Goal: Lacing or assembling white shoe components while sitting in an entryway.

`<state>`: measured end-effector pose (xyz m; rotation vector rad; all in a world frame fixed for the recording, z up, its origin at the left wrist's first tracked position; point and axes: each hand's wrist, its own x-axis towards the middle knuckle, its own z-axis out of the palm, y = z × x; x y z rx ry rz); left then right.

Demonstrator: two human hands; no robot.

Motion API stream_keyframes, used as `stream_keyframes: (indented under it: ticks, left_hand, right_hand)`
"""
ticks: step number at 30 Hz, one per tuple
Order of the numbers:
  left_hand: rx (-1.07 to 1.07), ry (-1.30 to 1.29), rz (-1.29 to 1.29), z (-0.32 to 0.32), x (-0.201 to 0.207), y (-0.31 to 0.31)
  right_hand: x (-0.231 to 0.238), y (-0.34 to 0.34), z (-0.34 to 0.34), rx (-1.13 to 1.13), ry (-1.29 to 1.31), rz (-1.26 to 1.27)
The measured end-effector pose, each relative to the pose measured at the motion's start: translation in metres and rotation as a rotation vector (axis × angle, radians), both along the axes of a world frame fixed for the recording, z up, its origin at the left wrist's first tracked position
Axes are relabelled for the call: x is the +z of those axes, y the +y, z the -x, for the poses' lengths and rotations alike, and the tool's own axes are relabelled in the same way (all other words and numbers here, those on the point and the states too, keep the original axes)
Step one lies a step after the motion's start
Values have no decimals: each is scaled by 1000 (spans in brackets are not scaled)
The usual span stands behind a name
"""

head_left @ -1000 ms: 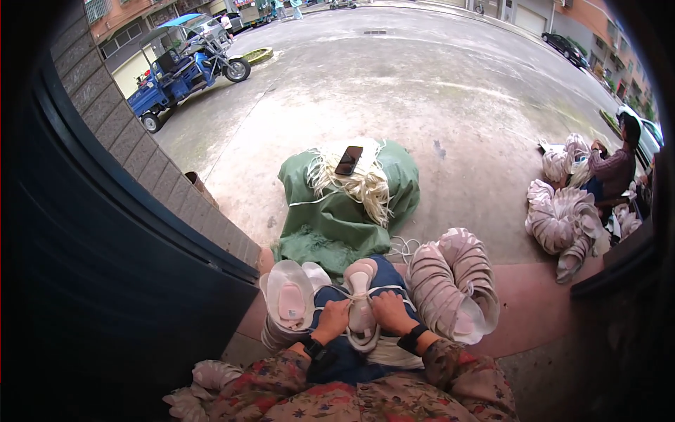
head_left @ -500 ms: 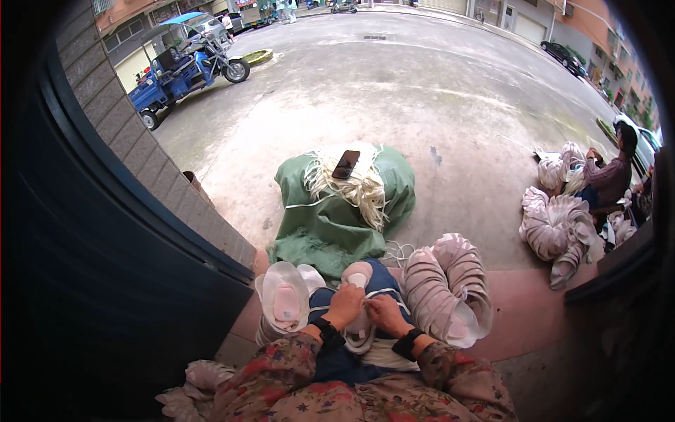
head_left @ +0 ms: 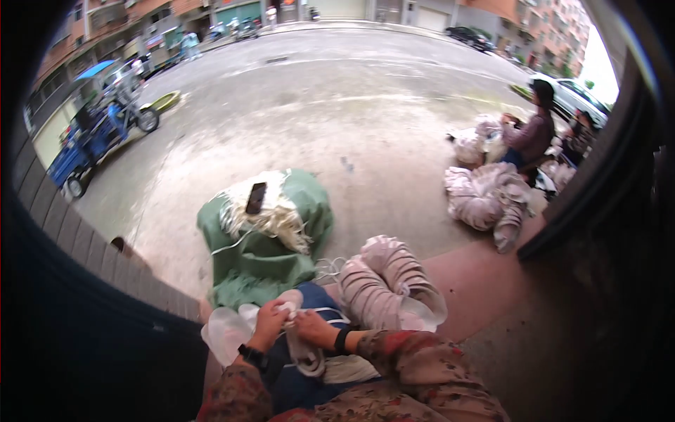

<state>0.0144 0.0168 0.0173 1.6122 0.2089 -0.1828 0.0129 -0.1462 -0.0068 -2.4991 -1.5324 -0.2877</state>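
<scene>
Across my lap, over dark blue cloth, lies a pale pinkish-white shoe upper [head_left: 307, 357]. My left hand [head_left: 268, 323] grips its far part, fingers closed. Close beside it, the closed fingers of my right hand [head_left: 315, 329] pinch the upper near its lacing area; whether a lace is also between them is too small to tell. To the left, partly behind my left hand, stand whitish nested shoe uppers [head_left: 226, 336]. At the right of my knees is a long curved stack of pinkish shoe uppers [head_left: 387, 281]. Loose cream laces [head_left: 350, 368] lie on my lap under the right forearm.
Ahead stands a green cloth-covered bundle [head_left: 260, 257] with a heap of cream laces [head_left: 281, 218] and a phone [head_left: 256, 198] on top. A dark door frames my left. Farther right, a person [head_left: 531, 130] sits by more stacked uppers [head_left: 485, 197]. A blue three-wheeler [head_left: 98, 141] is parked left.
The whole view has swung to the right, so the scene sits farther left. Both hands stay together on the shoe upper, its far part now more covered by the fingers.
</scene>
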Motion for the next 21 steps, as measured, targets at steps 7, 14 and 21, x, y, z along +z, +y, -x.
stream_keyframes:
  ticks: [7,14,21]
  left_hand:
    - [-107,105,3,-16,13,-11]
    - [-367,68,-278,-11,-6,-30]
    - [-186,-528,-745,0,-15,-23]
  right_hand:
    - [75,-19,7,68,142,-504]
    - [311,-115,0,121,520,-1622]
    - [339,-226,-13,235,277,-1905]
